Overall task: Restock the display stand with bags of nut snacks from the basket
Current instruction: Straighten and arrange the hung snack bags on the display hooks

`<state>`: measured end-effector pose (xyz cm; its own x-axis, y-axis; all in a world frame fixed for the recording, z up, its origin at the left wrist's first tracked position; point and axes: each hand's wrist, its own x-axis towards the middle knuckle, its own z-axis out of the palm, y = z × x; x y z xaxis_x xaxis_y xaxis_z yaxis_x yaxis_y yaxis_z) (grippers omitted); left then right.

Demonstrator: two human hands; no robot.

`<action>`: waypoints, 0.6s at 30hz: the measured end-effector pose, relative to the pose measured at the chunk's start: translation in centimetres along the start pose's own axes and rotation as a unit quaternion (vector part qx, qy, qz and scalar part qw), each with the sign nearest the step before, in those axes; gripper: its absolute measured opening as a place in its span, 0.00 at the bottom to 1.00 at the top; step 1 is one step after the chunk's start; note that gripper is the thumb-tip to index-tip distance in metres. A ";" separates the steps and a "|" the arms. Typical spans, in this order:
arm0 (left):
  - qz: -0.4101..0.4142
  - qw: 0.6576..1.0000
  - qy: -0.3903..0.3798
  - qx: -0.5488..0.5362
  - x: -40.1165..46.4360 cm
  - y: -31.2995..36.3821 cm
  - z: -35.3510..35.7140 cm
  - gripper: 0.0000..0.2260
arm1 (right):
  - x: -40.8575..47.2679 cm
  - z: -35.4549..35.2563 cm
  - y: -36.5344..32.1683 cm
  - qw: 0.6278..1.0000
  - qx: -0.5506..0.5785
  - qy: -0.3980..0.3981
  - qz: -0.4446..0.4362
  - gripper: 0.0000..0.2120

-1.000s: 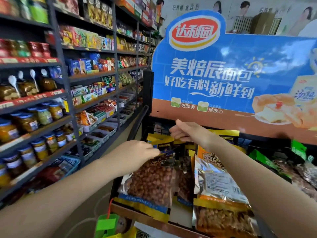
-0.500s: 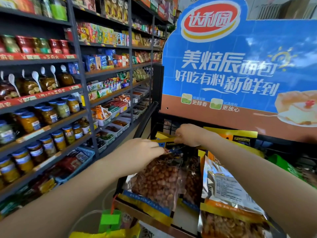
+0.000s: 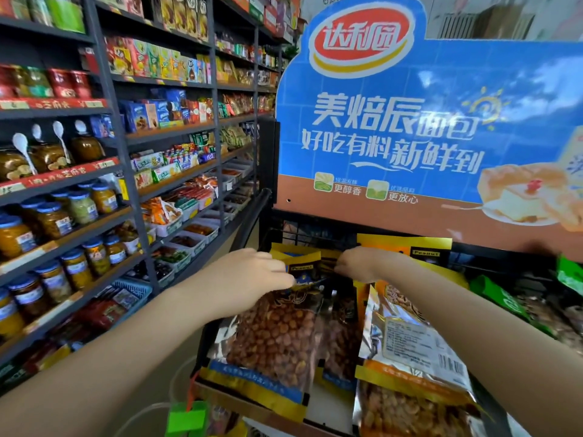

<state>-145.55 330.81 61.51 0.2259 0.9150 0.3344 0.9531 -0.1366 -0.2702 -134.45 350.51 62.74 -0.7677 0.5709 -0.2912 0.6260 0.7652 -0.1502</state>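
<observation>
Your left hand [image 3: 252, 279] grips the top edge of the peanut bag [image 3: 271, 339], fingers curled over its dark header. Your right hand [image 3: 359, 263] pinches the same header from the other side, knuckles up. The bag hangs at the left end of the display stand [image 3: 268, 159], its clear window full of reddish nuts, its blue-and-yellow foot touching the stand's lower lip. Whether the header is on a hook is hard to say; your fingers cover that spot.

A second dark bag [image 3: 339, 339] sits just behind it, partly hidden. Beside that on the right lies an orange bag [image 3: 410, 357] with its silver back and label facing you. Green packets [image 3: 498, 294] lie farther right. The blue sign [image 3: 410, 121] rises above the row. The jar shelf [image 3: 63, 222] runs along your left. A green tag [image 3: 186, 417] shows at the bottom edge.
</observation>
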 end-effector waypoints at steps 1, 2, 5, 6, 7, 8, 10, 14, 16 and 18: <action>0.005 1.000 0.009 0.010 -0.2 -0.2 -0.1 0.22 | 0.3 0.1 0.1 1.000 0.017 0.001 0.018 0.18; 0.005 1.000 0.010 0.012 -0.4 -0.3 0.0 0.22 | 0.5 0.1 0.0 0.999 0.015 -0.015 0.028 0.19; 0.009 1.000 0.016 0.002 -0.6 -0.5 0.2 0.26 | 1.1 0.3 -0.1 0.996 0.038 -0.077 0.022 0.19; 0.009 1.000 0.017 0.000 -0.6 -0.4 0.2 0.25 | 1.0 0.0 -0.2 0.994 0.066 -0.087 0.016 0.18; 0.009 1.000 0.019 0.000 -0.7 -0.4 0.2 0.24 | 0.7 -0.6 -0.3 0.991 0.099 -0.089 0.003 0.14; 0.004 1.000 0.020 0.001 -0.8 -0.4 0.1 0.22 | 0.5 -1.0 -0.1 0.985 0.157 -0.065 -0.002 0.10; -0.007 1.000 0.018 0.001 -0.9 -0.3 0.0 0.22 | 0.9 -1.7 0.6 0.969 0.239 -0.054 0.007 0.26; -0.035 0.999 0.021 -0.002 -0.9 -0.2 0.2 0.24 | 1.4 -1.1 0.6 0.964 0.264 -0.043 -0.004 0.34; -0.043 0.998 0.033 -0.009 -0.7 -0.3 0.4 0.21 | 1.3 -0.4 -0.3 0.947 0.321 -0.030 -0.003 0.41; -0.052 0.998 0.041 -0.006 -0.4 -0.1 0.2 0.08 | 1.9 0.4 -1.1 0.938 0.347 0.006 -0.004 0.34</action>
<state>-145.81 330.49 61.24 0.1406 0.8902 0.4333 0.9745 -0.0472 -0.2192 -136.53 350.63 61.98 -0.7719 0.5718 -0.2779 0.5556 0.3943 -0.7320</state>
